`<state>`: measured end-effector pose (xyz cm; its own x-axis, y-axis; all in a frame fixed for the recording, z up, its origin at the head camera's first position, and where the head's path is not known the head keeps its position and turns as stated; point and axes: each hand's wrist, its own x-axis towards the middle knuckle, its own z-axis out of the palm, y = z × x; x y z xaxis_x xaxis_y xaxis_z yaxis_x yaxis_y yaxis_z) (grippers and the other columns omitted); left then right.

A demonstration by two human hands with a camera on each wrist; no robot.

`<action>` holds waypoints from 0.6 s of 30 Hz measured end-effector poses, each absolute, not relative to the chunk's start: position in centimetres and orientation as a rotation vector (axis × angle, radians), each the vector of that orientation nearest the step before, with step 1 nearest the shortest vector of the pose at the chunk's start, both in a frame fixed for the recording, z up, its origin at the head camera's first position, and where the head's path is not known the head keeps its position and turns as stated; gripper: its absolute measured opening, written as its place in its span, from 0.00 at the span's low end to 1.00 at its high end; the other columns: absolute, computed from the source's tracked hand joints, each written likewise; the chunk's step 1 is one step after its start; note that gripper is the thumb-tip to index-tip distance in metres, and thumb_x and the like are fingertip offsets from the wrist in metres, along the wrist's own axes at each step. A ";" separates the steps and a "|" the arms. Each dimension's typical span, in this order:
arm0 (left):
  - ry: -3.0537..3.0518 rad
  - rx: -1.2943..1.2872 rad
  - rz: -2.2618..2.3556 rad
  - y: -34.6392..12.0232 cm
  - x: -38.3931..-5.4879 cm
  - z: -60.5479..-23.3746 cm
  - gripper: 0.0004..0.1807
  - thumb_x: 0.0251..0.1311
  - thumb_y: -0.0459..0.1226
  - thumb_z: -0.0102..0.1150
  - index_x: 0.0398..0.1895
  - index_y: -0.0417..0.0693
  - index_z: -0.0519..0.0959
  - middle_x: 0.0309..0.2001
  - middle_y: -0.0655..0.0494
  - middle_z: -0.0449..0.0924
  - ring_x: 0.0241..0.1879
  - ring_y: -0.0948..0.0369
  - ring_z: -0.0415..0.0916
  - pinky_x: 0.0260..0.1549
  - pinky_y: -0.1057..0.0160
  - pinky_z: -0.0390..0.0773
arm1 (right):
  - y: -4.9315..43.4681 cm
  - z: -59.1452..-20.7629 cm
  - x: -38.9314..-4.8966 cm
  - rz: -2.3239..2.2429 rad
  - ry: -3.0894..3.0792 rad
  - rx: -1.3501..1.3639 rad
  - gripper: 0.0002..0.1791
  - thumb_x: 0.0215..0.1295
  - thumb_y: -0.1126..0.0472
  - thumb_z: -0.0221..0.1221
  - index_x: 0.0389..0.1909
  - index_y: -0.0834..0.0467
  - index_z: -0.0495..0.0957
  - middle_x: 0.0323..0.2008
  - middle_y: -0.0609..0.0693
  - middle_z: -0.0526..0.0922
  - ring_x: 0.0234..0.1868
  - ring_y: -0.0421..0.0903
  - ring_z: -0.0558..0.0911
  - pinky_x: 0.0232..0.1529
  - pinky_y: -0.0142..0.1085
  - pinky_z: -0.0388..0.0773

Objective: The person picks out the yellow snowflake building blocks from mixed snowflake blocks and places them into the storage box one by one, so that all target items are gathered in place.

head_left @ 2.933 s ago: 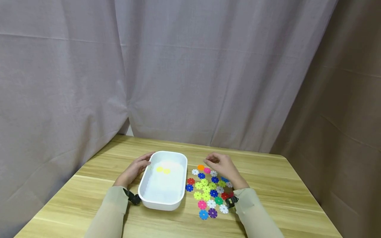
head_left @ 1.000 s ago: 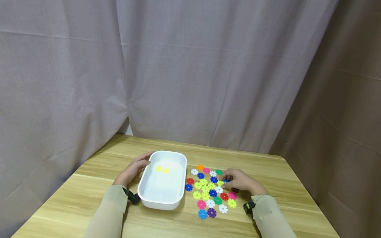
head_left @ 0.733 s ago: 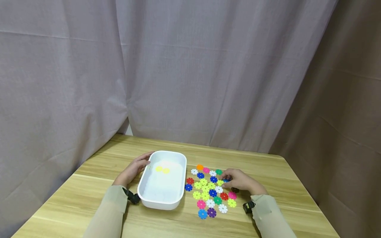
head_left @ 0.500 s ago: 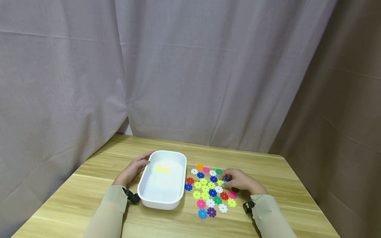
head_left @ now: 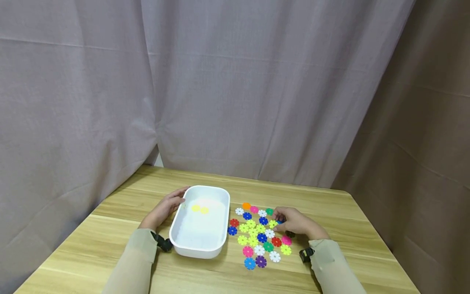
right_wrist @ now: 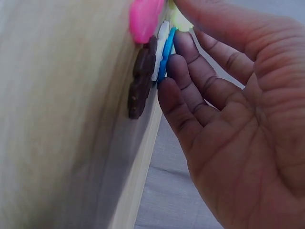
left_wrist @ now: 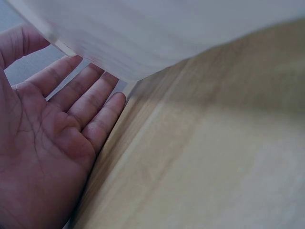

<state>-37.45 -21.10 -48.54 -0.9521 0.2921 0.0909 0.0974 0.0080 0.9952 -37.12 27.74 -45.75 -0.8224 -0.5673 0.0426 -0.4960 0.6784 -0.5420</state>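
In the head view a white tray [head_left: 200,241] stands on the table, two yellow discs [head_left: 200,209] lying inside. My left hand [head_left: 165,208] rests against its left side, thumb at the rim; in the left wrist view its fingers [left_wrist: 90,98] reach to the outer wall, nearly straight. On the right lies a spread of notched, flower-shaped plastic discs in several colours. At its far right edge my right hand [head_left: 291,220] pinches a yellow-green disc [head_left: 273,224] between thumb and fingertips. A blue disc [right_wrist: 166,55] shows close to its other fingers in the right wrist view.
Around the right hand lie a brown disc [right_wrist: 140,81], a pink disc [head_left: 287,240], a red disc [head_left: 276,241] and a white disc [head_left: 269,233]. An orange disc [head_left: 246,206] tops the spread. A grey curtain [head_left: 235,102] hangs behind the wooden table [head_left: 323,204].
Since the earliest frame, my right hand has moved right and toward me, uncovering several discs. In the last half second the yellow-green disc at its fingertips shifted slightly. The left hand stays at the tray.
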 end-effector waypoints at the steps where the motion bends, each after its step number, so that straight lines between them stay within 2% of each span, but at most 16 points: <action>1: 2.125 0.415 2.076 -21.1 -37.5 -48.5 0.31 0.70 0.35 0.47 0.77 0.47 0.61 0.76 0.45 0.59 0.73 0.48 0.58 0.71 0.49 0.56 | 27.7 -45.7 -37.1 -0.835 2.758 -0.884 0.14 0.60 0.59 0.71 0.42 0.56 0.77 0.36 0.48 0.79 0.38 0.45 0.76 0.40 0.37 0.76; 8: 2.122 0.406 2.077 -21.1 -37.5 -48.6 0.32 0.69 0.36 0.49 0.77 0.47 0.62 0.76 0.46 0.59 0.73 0.48 0.58 0.71 0.49 0.57 | 27.6 -45.6 -36.9 -0.860 2.756 -0.901 0.14 0.60 0.61 0.71 0.43 0.56 0.77 0.37 0.48 0.80 0.40 0.46 0.78 0.42 0.37 0.77; 18: 2.133 0.397 2.059 -21.2 -37.6 -48.7 0.33 0.69 0.37 0.49 0.77 0.49 0.62 0.76 0.48 0.59 0.73 0.50 0.58 0.70 0.54 0.59 | 27.4 -45.5 -37.0 -0.915 2.804 -0.897 0.07 0.65 0.63 0.66 0.39 0.54 0.78 0.32 0.44 0.80 0.33 0.43 0.78 0.34 0.36 0.77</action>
